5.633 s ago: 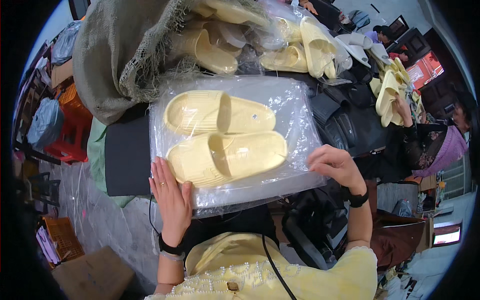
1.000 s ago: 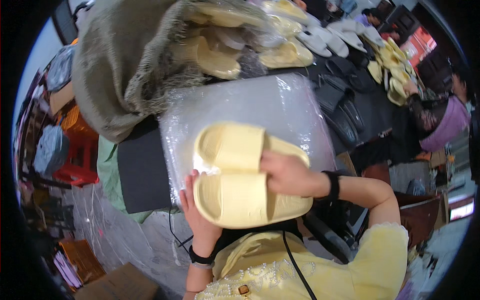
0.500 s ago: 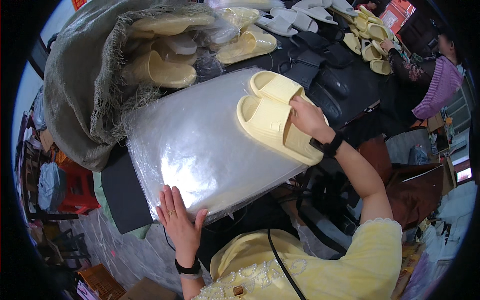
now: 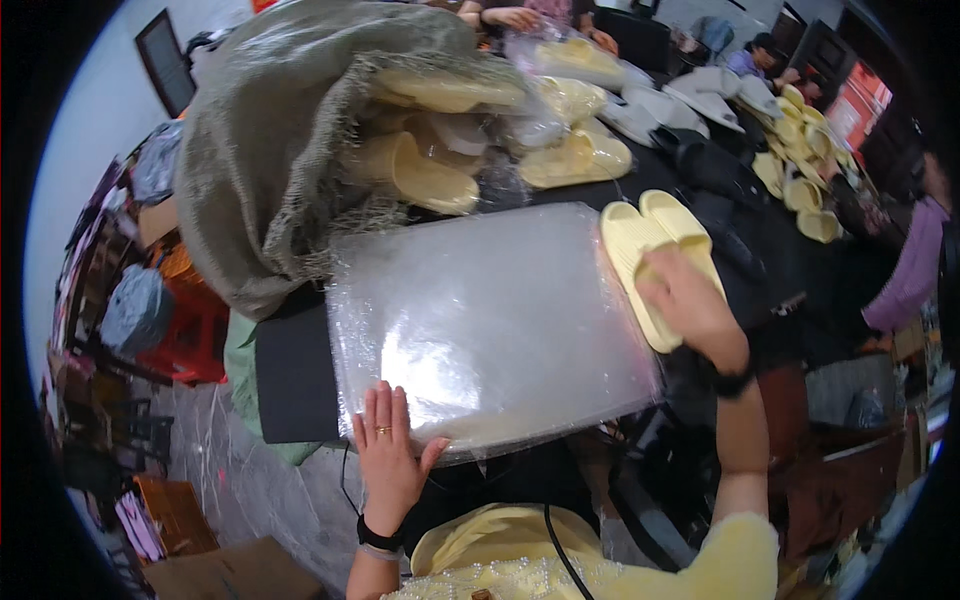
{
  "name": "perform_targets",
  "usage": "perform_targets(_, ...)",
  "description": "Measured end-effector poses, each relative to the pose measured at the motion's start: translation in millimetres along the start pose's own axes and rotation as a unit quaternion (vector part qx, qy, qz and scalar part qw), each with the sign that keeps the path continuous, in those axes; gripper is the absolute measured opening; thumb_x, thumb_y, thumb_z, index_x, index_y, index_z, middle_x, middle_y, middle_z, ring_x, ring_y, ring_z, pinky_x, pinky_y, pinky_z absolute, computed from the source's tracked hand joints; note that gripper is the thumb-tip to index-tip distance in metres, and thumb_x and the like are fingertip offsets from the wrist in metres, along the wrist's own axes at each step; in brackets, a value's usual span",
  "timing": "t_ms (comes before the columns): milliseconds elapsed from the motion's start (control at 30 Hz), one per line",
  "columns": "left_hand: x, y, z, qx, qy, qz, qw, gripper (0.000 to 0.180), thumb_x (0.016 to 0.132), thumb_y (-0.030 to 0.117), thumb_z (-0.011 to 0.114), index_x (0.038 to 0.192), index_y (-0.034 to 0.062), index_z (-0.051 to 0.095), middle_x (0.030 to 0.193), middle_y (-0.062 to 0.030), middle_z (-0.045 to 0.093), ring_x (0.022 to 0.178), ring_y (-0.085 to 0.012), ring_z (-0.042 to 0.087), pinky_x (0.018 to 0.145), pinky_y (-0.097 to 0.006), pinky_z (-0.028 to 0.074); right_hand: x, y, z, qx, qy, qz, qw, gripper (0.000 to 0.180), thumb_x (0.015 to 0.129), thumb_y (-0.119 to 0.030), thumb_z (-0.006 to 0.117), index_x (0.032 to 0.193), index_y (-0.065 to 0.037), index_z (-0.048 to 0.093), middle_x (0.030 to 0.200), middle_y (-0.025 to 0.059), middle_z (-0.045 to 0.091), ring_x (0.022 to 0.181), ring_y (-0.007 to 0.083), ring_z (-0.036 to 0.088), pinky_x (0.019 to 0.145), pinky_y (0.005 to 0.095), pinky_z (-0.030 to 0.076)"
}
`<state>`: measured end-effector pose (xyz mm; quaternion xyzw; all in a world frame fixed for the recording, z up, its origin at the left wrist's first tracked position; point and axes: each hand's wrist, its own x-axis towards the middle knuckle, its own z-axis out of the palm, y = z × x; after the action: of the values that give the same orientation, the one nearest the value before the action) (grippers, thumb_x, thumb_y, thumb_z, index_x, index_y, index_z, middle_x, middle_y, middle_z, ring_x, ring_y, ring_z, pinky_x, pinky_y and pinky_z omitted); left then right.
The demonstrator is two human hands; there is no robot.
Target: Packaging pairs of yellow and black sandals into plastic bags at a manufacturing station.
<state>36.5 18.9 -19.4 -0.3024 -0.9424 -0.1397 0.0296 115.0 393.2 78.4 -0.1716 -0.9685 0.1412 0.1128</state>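
My left hand lies open, fingers stretched, on the near left edge of a stack of clear plastic bags. A ring and a dark wristband show on it. At the right edge of the stack is a pair of pale yellow slippers, side by side, toes pointing away from me. My right hand is over the near part of the pair, its fingertips at the left slipper. Motion smears those fingers, so whether they grip is unclear.
A grey-green woven sack at the back left holds bagged yellow slippers. White, black and more yellow slippers lie across the dark table. People sit at the far side and right. A red stool stands at left.
The view has shifted, so the table sits further right and lower. The slippers have turned and moved right, onto the edge of the bag stack. My right hand went with them; my left stays on the bags.
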Motion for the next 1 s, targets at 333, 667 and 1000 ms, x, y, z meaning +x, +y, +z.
perform_targets(333, 6.6, -12.2, 8.5, -0.017, -0.049, 0.057, 0.997, 0.077, 0.083, 0.051, 0.053, 0.138, 0.0039, 0.029, 0.145, -0.0165, 0.024, 0.134, -0.0346, 0.022, 0.106, -0.051, 0.017, 16.9, -174.7, 30.0, 0.442, -0.419, -0.458, 0.647, 0.042, 0.092, -0.026, 0.049, 0.131, -0.011, 0.042, 0.091, 0.0169, 0.061, 0.074, 0.0249, 0.060, 0.068, 0.0326, 0.047)
perform_targets(667, 32.7, -32.4, -30.7, -0.040, -0.081, 0.156, 0.984, 0.055, 0.081, 0.035, 0.061, 0.124, 0.0033, 0.047, 0.131, -0.0161, 0.043, 0.119, -0.0319, 0.043, 0.093, -0.040, 0.040, 114.9, -115.9, 175.9, 0.697, -0.474, -0.012, 0.537, 0.038, 0.096, -0.025, 0.044, 0.120, 0.004, 0.047, 0.091, 0.0043, 0.055, 0.068, 0.0087, 0.054, 0.063, 0.0203, 0.047)
perform_targets(1000, 201.0, -66.6, -84.1, 0.257, 0.082, 0.259, 0.928, 0.074, 0.071, -0.002, 0.051, 0.140, 0.0037, 0.026, 0.144, -0.0100, 0.030, 0.135, -0.0259, 0.023, 0.108, -0.043, 0.020, 111.8, -114.2, 174.7, 0.688, -0.463, -0.022, 0.558, 0.039, 0.095, -0.026, 0.047, 0.121, 0.003, 0.046, 0.095, 0.0061, 0.057, 0.073, 0.0093, 0.054, 0.069, 0.0245, 0.049)
